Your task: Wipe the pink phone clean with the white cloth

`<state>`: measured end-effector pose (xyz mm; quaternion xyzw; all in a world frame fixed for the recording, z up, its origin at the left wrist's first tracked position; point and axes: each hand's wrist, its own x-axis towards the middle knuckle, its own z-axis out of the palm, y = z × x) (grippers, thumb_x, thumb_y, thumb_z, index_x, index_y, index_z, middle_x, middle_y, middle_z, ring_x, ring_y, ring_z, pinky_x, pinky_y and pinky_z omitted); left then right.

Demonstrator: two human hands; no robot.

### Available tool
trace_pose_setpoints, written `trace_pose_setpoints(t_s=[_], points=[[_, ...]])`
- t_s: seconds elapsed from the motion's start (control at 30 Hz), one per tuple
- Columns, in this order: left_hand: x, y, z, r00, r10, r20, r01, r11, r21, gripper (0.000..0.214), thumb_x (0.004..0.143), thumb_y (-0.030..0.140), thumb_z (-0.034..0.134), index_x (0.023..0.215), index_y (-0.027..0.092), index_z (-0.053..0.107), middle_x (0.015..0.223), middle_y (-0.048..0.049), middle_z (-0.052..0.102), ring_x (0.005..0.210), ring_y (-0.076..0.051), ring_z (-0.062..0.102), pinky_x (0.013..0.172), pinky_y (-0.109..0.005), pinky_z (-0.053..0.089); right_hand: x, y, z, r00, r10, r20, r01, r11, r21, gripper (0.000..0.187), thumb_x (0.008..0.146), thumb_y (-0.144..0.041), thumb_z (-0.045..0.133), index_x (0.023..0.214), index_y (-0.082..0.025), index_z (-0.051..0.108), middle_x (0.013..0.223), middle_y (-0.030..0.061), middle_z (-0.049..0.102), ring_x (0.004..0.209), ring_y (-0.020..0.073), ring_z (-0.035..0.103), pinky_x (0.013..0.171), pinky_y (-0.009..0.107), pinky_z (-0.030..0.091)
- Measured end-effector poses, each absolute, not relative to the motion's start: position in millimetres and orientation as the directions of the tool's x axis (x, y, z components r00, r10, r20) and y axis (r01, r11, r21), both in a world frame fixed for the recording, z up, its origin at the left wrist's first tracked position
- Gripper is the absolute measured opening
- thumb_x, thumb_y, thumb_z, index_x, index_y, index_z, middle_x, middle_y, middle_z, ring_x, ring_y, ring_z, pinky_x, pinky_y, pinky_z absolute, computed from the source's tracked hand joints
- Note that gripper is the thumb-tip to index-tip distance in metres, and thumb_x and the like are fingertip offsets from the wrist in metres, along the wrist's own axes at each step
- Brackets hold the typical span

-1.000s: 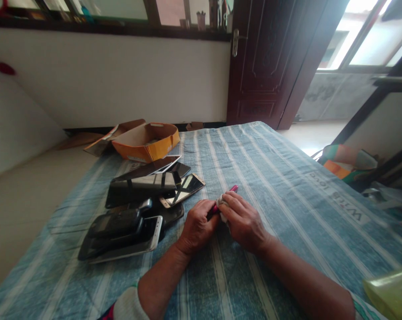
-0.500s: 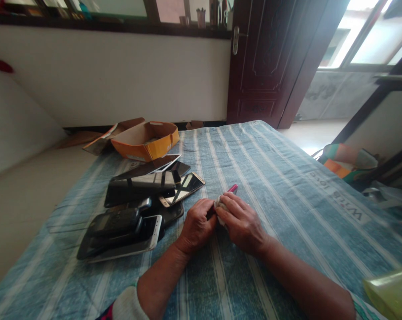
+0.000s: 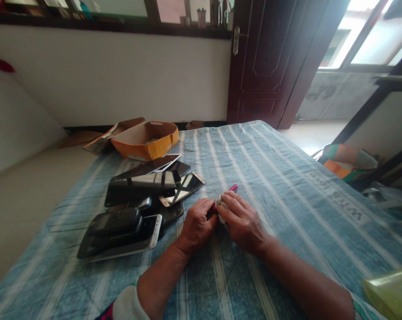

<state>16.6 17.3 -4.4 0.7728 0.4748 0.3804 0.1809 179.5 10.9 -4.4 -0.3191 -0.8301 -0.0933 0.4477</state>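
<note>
Left fingers (image 3: 205, 204) grip pink item (image 3: 233, 188), right fingers (image 3: 233, 205) white wad (image 3: 222, 210) on it, seemingly mid-wipe; phones (image 3: 144, 182) near cloth's (image 3: 274, 178) left edge unheld.

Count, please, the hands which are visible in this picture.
2: the left hand, holding the near end of a pink object, and the right hand, beside it, holding a white wad against the object.

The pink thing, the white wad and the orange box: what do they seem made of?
Pink thing: perhaps glossy plastic or painted metal, given its sheen. White wad: matt tissue or cloth, judging by its crumples. Orange box: probably cardboard, coloured outside, brownish inside.
</note>
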Motion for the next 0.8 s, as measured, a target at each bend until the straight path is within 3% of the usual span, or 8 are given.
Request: trace_pose_setpoints(t_s=[0.23,0.43,0.63,0.8], points=[[17,17,-2,0.253,0.875,0.414,0.597,-0.477,0.645,0.005,0.080,0.015,0.057,0.079,0.017,0.061,0.076,-0.0026,0.063,0.075,-0.017,0.060,0.070,-0.029,0.049,182,13,-7,-0.401,0.447,0.799,0.608,0.783,-0.133,0.025,0.094,-0.013,0.046,0.105,-0.012,0.068,0.112,0.0149,0.066,0.118,0.0268,0.057,0.095,0.042,0.054],[18,17,-3,0.260,0.868,0.423,0.578,-0.490,0.652,0.012,0.082,0.017,0.058,0.092,0.018,0.064,0.086,-0.0039,0.067,0.082,-0.018,0.063,0.077,-0.031,0.050,188,19,-8,-0.352,0.509,0.786,0.641,0.743,-0.194,0.028,0.094,-0.012,0.042,0.105,-0.014,0.069,0.110,0.0141,0.067,0.115,0.0243,0.058,0.097,0.043,0.053],[17,17,-2,0.258,0.874,0.410,0.609,-0.477,0.634,0.005,0.081,0.016,0.057,0.081,0.017,0.062,0.078,-0.0031,0.064,0.076,-0.018,0.061,0.070,-0.029,0.050,181,11,-5,-0.394,0.452,0.800,0.602,0.785,-0.148,0.024,0.093,-0.013,0.047,0.101,-0.012,0.069,0.111,0.0151,0.066,0.118,0.0269,0.056,0.095,0.041,0.054],[17,17,-4,0.260,0.868,0.422,0.592,-0.489,0.640,0.008,0.081,0.015,0.056,0.085,0.017,0.062,0.081,-0.0038,0.065,0.078,-0.018,0.061,0.073,-0.030,0.050,183,15,-7,-0.369,0.467,0.804,0.612,0.773,-0.167,0.024,0.093,-0.012,0.046,0.104,-0.013,0.068,0.110,0.0130,0.067,0.116,0.0251,0.058,0.096,0.040,0.054]])
